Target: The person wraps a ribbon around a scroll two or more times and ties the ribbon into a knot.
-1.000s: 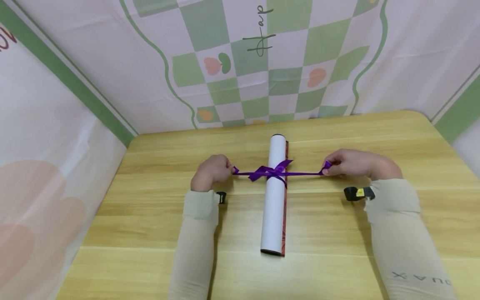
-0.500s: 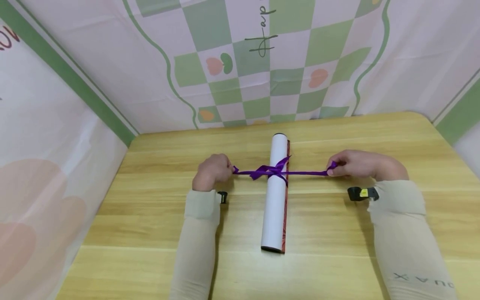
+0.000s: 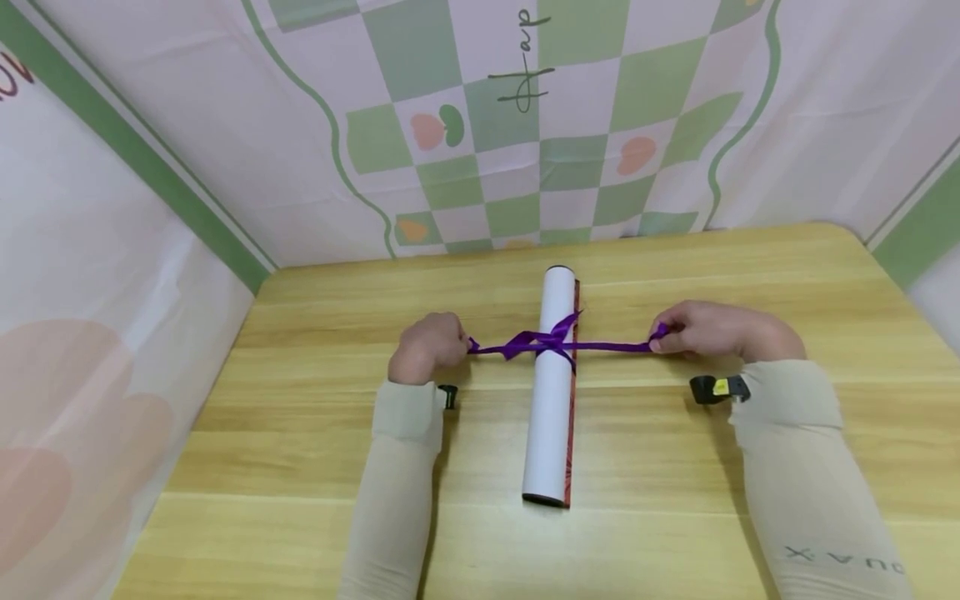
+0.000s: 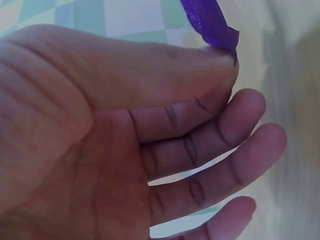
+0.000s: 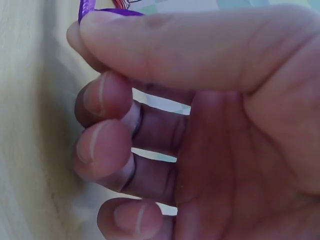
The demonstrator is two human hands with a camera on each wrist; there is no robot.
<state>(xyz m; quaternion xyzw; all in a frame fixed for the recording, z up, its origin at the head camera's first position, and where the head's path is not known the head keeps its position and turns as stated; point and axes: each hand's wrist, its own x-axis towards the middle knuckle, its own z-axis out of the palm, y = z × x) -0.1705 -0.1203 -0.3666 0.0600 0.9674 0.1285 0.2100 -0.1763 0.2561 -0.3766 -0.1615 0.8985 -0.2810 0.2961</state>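
A rolled white scroll [image 3: 550,425] with dark ends and a red patterned edge along its right side lies lengthwise on the wooden table. Round its upper half runs a purple ribbon [image 3: 611,347], crossed on top with short loops or tails there. My left hand [image 3: 431,342] pinches one ribbon end between thumb and index finger, left of the scroll. To the right, my right hand [image 3: 705,328] pinches the other end the same way. Both stretches of ribbon are drawn out nearly straight. In the left wrist view the ribbon [image 4: 212,22] comes out at the thumb tip; the other fingers curve loosely.
The wooden table [image 3: 300,467] reaches back to a hanging cloth [image 3: 570,167] with green and white checks. Another printed cloth [image 3: 97,292] hangs along the left side. A small black camera [image 3: 718,388] sits at the right wrist.
Both hands keep their pinch on the ribbon. The right hand moved slightly outward, then back a little; the left hand shifted very slightly right. The scroll stays almost in place.
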